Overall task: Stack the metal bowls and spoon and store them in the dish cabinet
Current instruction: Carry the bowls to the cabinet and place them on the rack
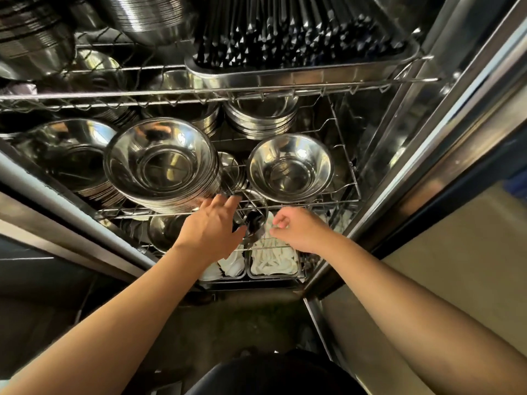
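Observation:
Inside the open dish cabinet, a wire shelf carries a tall stack of large metal bowls and a smaller stack of metal bowls. At the shelf's front edge, between the two stacks, sits a small metal bowl with a dark spoon in it. My left hand grips this bowl's left side, fingers over the rim and thumb below. My right hand hovers just right of it, fingers curled with nothing visible in them.
More bowl stacks fill the shelf's left and back. An upper wire shelf holds a metal tray of chopsticks and big pots. Below are bins of white items. The steel cabinet door stands open at right.

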Demonstrator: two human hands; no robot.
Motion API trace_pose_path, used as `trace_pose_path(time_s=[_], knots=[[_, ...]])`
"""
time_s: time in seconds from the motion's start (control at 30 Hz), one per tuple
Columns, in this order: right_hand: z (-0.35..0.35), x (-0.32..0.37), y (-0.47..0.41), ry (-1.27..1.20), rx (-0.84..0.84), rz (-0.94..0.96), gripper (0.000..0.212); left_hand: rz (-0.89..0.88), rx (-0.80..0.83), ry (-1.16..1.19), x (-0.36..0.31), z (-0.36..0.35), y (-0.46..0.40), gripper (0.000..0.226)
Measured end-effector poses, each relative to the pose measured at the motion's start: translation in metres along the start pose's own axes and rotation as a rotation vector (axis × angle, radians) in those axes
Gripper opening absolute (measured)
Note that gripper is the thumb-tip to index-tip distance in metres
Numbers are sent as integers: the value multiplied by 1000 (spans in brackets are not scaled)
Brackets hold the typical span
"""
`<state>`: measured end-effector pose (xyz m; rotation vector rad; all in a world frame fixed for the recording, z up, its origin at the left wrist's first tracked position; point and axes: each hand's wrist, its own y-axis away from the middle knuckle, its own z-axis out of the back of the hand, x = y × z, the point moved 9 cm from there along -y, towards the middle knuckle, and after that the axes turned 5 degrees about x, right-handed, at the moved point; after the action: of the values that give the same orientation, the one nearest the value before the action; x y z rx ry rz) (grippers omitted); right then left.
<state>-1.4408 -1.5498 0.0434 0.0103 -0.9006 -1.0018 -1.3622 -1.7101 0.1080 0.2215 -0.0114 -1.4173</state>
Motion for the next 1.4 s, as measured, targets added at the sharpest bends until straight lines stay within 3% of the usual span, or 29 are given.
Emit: trace_pose_path(time_s=[0.27, 0.4, 0.53, 0.63, 1.13, 1.4], knots=[[83, 29, 53, 216, -284, 116, 24, -114, -133, 100, -28, 34, -28, 78], [116, 27, 56, 289, -431, 56, 61, -121, -132, 104, -36, 37, -45, 96], [125, 13, 46, 257, -413, -45, 101, -55, -62, 134, -40, 30, -59, 119], [119, 7, 37, 175, -373, -56, 114, -4, -11, 190, -40, 21, -65, 126], [103, 2, 25, 204, -356, -66, 95, 71, -73, 209, -29, 16, -55, 116], [90, 18, 21, 213, -325, -26, 97, 101, -119, 200, -15, 18, -40, 108]])
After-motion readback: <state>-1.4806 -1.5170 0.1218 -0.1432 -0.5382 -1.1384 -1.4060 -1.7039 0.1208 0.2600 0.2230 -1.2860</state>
